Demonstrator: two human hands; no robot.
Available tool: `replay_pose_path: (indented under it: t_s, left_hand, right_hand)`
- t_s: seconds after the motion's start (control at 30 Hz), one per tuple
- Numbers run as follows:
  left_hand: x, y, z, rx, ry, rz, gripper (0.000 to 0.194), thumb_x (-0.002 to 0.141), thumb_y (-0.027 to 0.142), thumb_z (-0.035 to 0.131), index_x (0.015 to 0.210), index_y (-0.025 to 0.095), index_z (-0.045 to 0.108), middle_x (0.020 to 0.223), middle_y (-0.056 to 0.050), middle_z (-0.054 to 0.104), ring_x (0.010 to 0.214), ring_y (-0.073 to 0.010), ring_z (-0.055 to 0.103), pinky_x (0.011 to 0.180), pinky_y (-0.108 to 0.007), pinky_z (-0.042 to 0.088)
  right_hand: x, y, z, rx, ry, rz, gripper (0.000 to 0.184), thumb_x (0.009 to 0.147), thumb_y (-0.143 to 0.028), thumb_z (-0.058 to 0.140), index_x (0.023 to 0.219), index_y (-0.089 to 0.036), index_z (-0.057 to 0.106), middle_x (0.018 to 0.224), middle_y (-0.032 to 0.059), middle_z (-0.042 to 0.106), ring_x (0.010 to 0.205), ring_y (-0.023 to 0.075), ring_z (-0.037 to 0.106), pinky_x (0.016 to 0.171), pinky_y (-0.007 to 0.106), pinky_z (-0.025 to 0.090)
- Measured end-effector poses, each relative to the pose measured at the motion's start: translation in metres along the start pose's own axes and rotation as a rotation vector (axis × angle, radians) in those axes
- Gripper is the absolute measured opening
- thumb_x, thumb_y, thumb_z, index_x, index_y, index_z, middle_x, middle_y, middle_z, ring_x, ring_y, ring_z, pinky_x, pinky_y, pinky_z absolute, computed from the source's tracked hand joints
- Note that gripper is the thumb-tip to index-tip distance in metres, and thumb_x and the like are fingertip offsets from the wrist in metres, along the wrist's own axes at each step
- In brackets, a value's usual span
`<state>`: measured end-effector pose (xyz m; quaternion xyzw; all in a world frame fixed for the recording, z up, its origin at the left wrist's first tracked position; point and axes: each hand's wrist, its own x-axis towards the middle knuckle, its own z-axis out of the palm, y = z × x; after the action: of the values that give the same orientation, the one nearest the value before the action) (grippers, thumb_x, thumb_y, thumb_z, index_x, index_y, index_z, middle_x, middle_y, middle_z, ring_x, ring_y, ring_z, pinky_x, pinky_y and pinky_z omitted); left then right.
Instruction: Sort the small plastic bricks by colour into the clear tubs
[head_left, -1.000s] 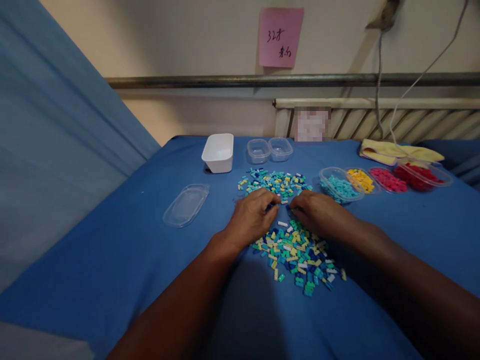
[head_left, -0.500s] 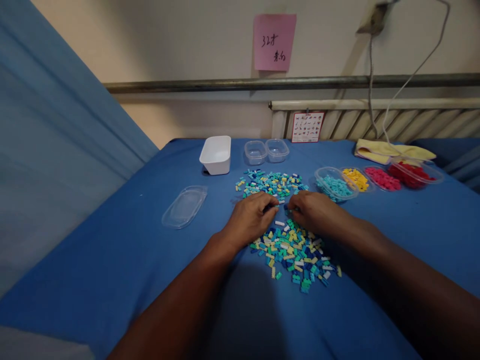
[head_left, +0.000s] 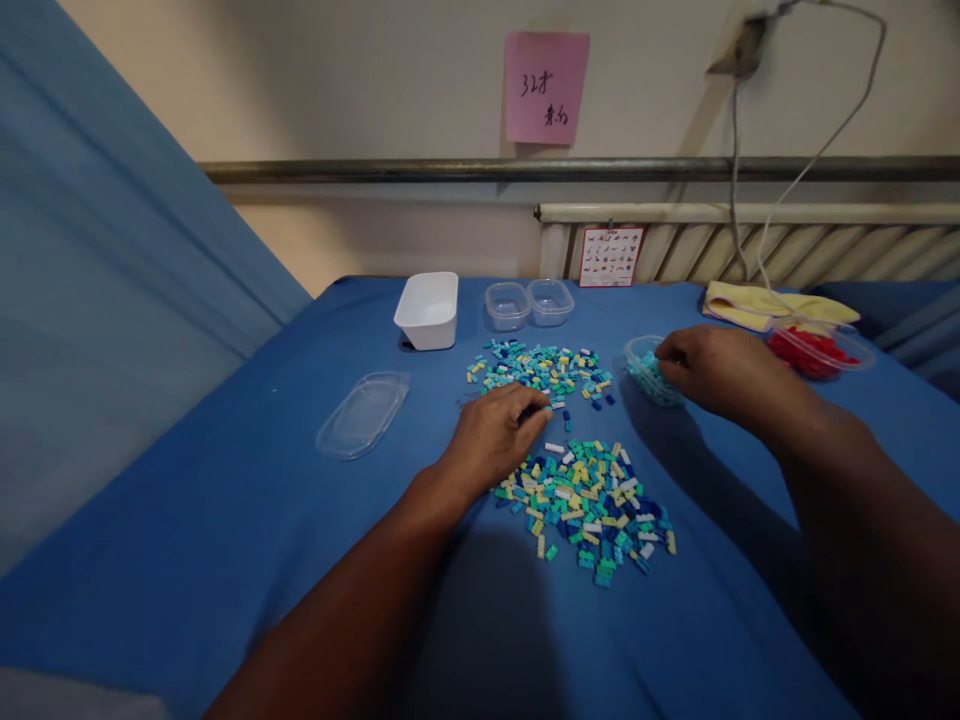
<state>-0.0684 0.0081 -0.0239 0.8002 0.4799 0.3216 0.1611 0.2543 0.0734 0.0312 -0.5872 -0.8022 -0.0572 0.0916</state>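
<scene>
My left hand (head_left: 496,428) rests between two heaps of small toy building bricks, its thumb and fingers curled together. Whatever sits in that pinch is too small or hidden to see. Beyond it spreads the far heap of bricks (head_left: 555,368), mostly turquoise with some yellow, white and dark blue. Nearer me lies a larger mixed heap of bricks (head_left: 581,500) in green, yellow, white and blue. My right hand (head_left: 716,370) hovers at the right side of a clear tub (head_left: 637,347) of turquoise bricks, fingers drawn together and any held piece hidden.
A white bin (head_left: 427,310) and two clear tubs (head_left: 507,308) stand at the back. A clear lid (head_left: 365,415) lies left. At right are a tub of red bricks (head_left: 814,350) and a yellow cloth (head_left: 776,302). My right hand covers the tubs between.
My right hand has moved right from between the heaps to the turquoise tub. My left hand has stayed nearly in place. Dark blue bricks now show where my right hand was.
</scene>
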Motion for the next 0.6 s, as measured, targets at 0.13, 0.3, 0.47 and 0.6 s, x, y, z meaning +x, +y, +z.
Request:
replay_pose_path:
  t_s: [0.13, 0.3, 0.47, 0.6]
  left_hand:
    - [0.001, 0.006, -0.001, -0.096, 0.001, -0.036, 0.017, 0.105, 0.034, 0.070, 0.104, 0.022, 0.081, 0.104, -0.004, 0.082, 0.098, -0.0209, 0.075, 0.093, -0.038, 0.058]
    - [0.002, 0.021, 0.001, -0.498, 0.034, -0.231, 0.029, 0.102, 0.045, 0.072, 0.099, 0.019, 0.084, 0.089, -0.003, 0.080, 0.080, -0.0173, 0.071, 0.072, -0.028, 0.055]
    - [0.002, 0.026, 0.000, -0.585, 0.018, -0.266, 0.038, 0.105, 0.051, 0.068, 0.096, 0.018, 0.084, 0.078, -0.003, 0.075, 0.071, -0.0159, 0.067, 0.066, -0.028, 0.053]
    - [0.000, 0.021, -0.002, -0.261, 0.047, -0.029, 0.032, 0.110, 0.043, 0.061, 0.123, 0.022, 0.082, 0.121, -0.007, 0.082, 0.115, -0.0242, 0.075, 0.107, -0.043, 0.057]
  right_hand:
    - [-0.002, -0.009, -0.001, 0.063, 0.086, -0.009, 0.030, 0.100, -0.031, 0.062, 0.112, -0.019, 0.086, 0.107, 0.0138, 0.085, 0.093, 0.0316, 0.077, 0.081, 0.040, 0.054]
    - [-0.015, -0.071, -0.004, 0.503, 0.073, -0.402, 0.023, 0.103, -0.026, 0.065, 0.118, -0.021, 0.081, 0.109, 0.0080, 0.084, 0.095, 0.0227, 0.077, 0.086, 0.033, 0.057]
    - [-0.019, -0.093, -0.006, 0.610, 0.124, -0.554, 0.018, 0.107, -0.025, 0.064, 0.112, -0.022, 0.081, 0.102, 0.0056, 0.082, 0.093, 0.0198, 0.075, 0.083, 0.029, 0.055]
    - [-0.010, -0.057, -0.014, 0.401, 0.152, -0.348, 0.017, 0.103, -0.024, 0.067, 0.108, -0.023, 0.083, 0.104, 0.0064, 0.084, 0.095, 0.0235, 0.077, 0.086, 0.033, 0.055]
